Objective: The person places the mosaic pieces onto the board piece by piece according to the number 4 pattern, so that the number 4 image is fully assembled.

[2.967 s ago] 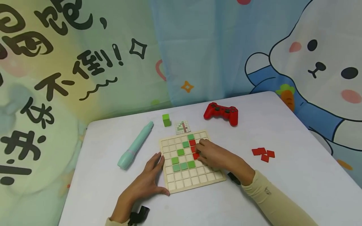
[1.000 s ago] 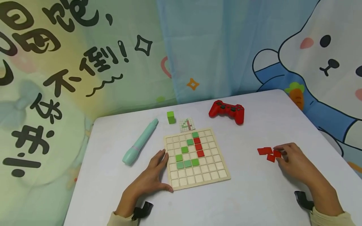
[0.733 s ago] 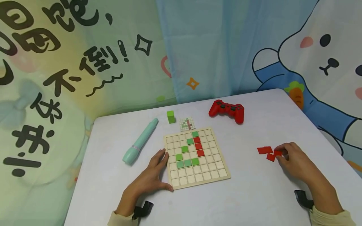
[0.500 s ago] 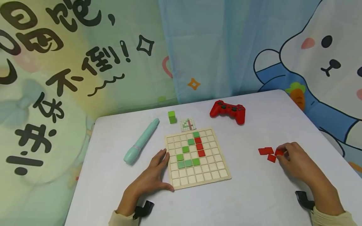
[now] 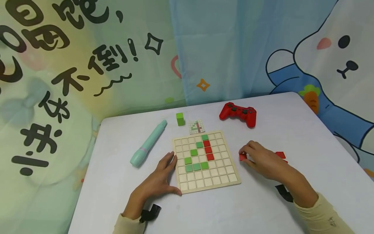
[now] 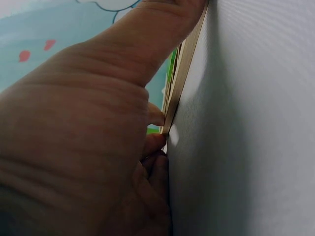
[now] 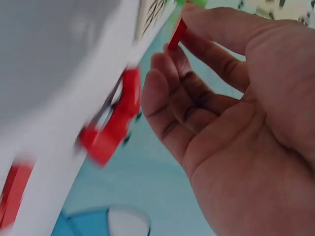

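Note:
A wooden grid board [image 5: 187, 188] lies on the table, with green tiles [image 5: 194, 152] along a slanted and a level row and red tiles [image 5: 208, 149] in a column. My left hand [image 5: 155, 182] rests at the board's left edge, thumb at the near corner and fingers spread along the side; the left wrist view shows the thumb against the wooden rim. My right hand [image 5: 263, 161] is just right of the board, pinching a red square tile [image 5: 243, 157] between thumb and fingertips, as the right wrist view [image 7: 178, 32] also shows.
More red tiles [image 5: 280, 155] lie partly hidden behind the right hand. Beyond the board are a small pattern card [image 5: 196, 127], a green cube [image 5: 180, 119] and a red game controller [image 5: 238, 114]. A teal microphone-shaped object [image 5: 148, 143] lies to the left.
My right hand left the board, took a red tile from the pile at the right, and has carried it left toward the board. The left hand stays at the board's edge.

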`<state>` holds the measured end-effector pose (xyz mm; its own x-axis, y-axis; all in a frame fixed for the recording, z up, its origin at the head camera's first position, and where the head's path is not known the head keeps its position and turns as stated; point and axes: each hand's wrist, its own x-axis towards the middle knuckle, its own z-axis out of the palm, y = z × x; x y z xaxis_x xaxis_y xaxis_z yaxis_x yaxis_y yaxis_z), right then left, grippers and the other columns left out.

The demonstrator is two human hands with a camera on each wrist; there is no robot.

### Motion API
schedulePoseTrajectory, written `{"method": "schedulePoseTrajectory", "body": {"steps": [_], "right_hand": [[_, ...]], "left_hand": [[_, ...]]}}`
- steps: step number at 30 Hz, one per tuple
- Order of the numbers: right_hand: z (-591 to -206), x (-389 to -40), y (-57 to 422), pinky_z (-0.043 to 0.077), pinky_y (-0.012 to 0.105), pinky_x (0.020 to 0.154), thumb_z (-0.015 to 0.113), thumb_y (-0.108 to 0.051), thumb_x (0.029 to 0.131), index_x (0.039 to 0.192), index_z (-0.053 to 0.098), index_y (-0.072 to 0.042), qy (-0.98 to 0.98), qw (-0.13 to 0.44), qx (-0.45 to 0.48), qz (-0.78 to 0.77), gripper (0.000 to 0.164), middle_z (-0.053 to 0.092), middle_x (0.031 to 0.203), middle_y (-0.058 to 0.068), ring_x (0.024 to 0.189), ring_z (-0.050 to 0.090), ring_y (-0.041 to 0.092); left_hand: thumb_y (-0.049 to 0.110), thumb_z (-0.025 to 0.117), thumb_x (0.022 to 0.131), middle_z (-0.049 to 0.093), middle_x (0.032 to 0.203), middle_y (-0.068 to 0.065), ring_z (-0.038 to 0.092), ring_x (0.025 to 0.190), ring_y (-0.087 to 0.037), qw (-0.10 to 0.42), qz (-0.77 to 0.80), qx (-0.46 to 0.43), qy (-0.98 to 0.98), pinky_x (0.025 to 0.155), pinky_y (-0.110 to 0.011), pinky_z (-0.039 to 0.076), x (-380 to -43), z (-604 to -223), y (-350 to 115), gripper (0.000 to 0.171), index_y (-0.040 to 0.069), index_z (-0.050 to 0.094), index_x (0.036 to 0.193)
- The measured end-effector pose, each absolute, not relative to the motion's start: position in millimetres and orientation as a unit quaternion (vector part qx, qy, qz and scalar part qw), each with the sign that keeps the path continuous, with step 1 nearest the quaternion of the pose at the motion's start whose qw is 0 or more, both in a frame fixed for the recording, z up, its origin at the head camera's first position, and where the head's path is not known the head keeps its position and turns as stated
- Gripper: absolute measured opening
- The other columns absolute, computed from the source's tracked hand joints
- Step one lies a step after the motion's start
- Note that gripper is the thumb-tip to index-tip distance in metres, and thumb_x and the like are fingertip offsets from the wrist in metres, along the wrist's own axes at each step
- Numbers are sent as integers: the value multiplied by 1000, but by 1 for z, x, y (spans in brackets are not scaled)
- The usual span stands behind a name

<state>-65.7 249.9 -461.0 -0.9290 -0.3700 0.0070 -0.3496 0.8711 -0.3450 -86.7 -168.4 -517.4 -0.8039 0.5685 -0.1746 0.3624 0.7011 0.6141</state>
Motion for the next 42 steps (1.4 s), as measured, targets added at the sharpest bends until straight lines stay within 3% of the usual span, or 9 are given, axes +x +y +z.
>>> {"method": "schedulePoseTrajectory", "body": {"steps": [12, 22, 27, 32, 37, 42], "right_hand": [[-476, -93, 180, 59, 25, 80, 84, -20, 94, 118, 71, -14, 929, 67, -317, -180, 28, 62, 109, -2, 97, 57, 9], [-487, -98, 171, 55, 23, 78, 84, -19, 94, 111, 70, -14, 921, 51, -337, -187, 22, 59, 104, -4, 94, 54, 8], [-488, -98, 172, 57, 25, 82, 81, -24, 97, 118, 69, -15, 924, 78, -317, -202, 26, 61, 109, -3, 98, 55, 8], [-488, -82, 206, 61, 31, 90, 74, -23, 101, 127, 67, -16, 940, 73, -239, -233, 28, 66, 118, -4, 102, 60, 7], [-487, -63, 276, 61, 31, 80, 77, -9, 97, 125, 68, -11, 961, 7, -132, -243, 29, 68, 117, 5, 96, 62, 16], [-491, -57, 327, 63, 54, 90, 77, -12, 97, 130, 66, -2, 967, 45, -21, -251, 36, 60, 126, 23, 103, 62, 34]], "left_hand": [[48, 100, 67, 7, 182, -12, 6, 170, -34, 173, 282, 261, 907, 132, -54, 30, -87, -516, -169, 138, 8, 18, 171], [51, 99, 67, 6, 182, -12, 6, 170, -35, 171, 274, 270, 907, 132, -55, 30, -90, -518, -166, 139, 8, 17, 171], [49, 100, 67, 6, 182, -13, 6, 170, -36, 174, 277, 262, 908, 132, -55, 29, -89, -519, -168, 139, 7, 18, 171], [47, 101, 66, 7, 182, -14, 6, 169, -37, 181, 290, 252, 906, 132, -57, 28, -84, -520, -168, 139, 6, 19, 170], [51, 100, 65, 7, 182, -14, 7, 169, -37, 175, 288, 258, 906, 132, -57, 29, -84, -520, -166, 139, 7, 19, 171], [51, 100, 65, 7, 182, -12, 7, 170, -36, 175, 285, 258, 907, 133, -56, 28, -87, -519, -167, 140, 8, 19, 171]]}}
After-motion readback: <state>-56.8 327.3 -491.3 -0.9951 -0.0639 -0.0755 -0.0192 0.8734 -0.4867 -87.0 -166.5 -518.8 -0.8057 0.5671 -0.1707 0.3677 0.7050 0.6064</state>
